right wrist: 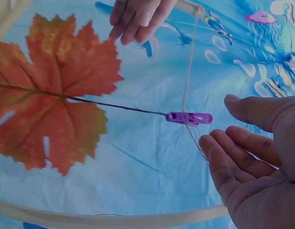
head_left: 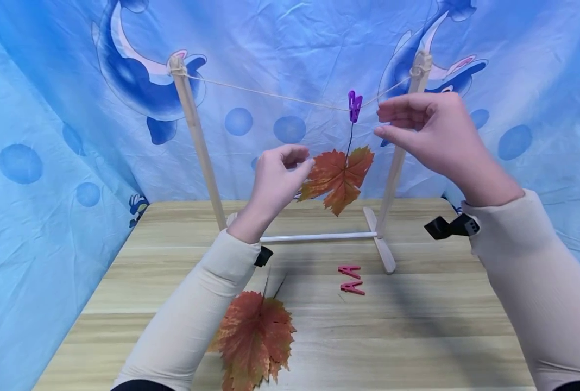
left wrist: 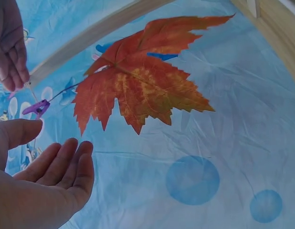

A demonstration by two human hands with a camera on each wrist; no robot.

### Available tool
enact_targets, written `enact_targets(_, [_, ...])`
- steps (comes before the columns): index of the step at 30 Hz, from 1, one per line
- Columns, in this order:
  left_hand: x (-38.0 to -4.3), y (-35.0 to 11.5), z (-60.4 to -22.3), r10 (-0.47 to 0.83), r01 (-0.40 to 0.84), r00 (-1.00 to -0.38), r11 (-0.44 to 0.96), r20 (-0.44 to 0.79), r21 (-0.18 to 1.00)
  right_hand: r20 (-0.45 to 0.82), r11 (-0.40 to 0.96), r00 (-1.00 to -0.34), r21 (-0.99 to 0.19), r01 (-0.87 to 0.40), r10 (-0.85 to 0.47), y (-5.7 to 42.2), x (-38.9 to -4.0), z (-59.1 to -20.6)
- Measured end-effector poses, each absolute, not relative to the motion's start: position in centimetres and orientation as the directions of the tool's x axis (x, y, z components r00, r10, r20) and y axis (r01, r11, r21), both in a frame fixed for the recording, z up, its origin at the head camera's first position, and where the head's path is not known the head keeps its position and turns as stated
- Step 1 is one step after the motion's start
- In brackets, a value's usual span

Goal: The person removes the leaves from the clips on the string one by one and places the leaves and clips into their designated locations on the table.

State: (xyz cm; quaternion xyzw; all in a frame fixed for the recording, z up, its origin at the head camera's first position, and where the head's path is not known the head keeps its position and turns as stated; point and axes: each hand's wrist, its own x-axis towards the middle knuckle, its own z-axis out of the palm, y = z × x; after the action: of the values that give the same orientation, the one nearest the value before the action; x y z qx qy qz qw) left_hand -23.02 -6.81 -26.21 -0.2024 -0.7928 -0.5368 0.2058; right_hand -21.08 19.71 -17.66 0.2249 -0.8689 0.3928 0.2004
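Left hand (head_left: 277,176): relaxed, empty, near the hanging leaf (head_left: 344,179)
Right hand (head_left: 434,127): relaxed, empty, beside the purple clip (head_left: 354,110)
Clip: pinches the stem (head_left: 351,137) at the string (head_left: 280,96)

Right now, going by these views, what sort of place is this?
Probably a small staged tabletop setup, likely indoors: wood-grain table, blue dolphin-print backdrop around it, and a wooden stand whose string carries a clipped leaf.
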Motion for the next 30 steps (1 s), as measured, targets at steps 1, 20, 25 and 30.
enact_targets(1, [-23.2, -6.6, -26.0, 0.095, 0.548, -0.828, 0.341, 0.552, 0.764, 0.523, 0.595, -0.820, -0.591, -0.545, -0.232, 19.5, -21.3, -17.3])
enact_targets(20, [-26.6, -2.2, -23.5, 0.201, 0.497, -0.866, 0.449, 0.459, 0.743, 0.381, 0.742, -0.865, -0.463, -0.485, -0.327, 17.1, -24.8, -12.7])
enact_targets(25, [-27.3, -1.4, -23.4, 0.208, 0.501, -0.863, 0.477, 0.461, 0.722, 0.322, 0.761, -0.873, -0.438, -0.479, -0.365, 16.2, -25.5, -12.3])
enact_targets(30, [-27.7, -0.7, -23.4, 0.234, 0.507, -0.859, 0.505, 0.455, 0.698, 0.297, 0.760, -0.873, -0.433, -0.484, -0.387, 15.9, -25.7, -12.4])
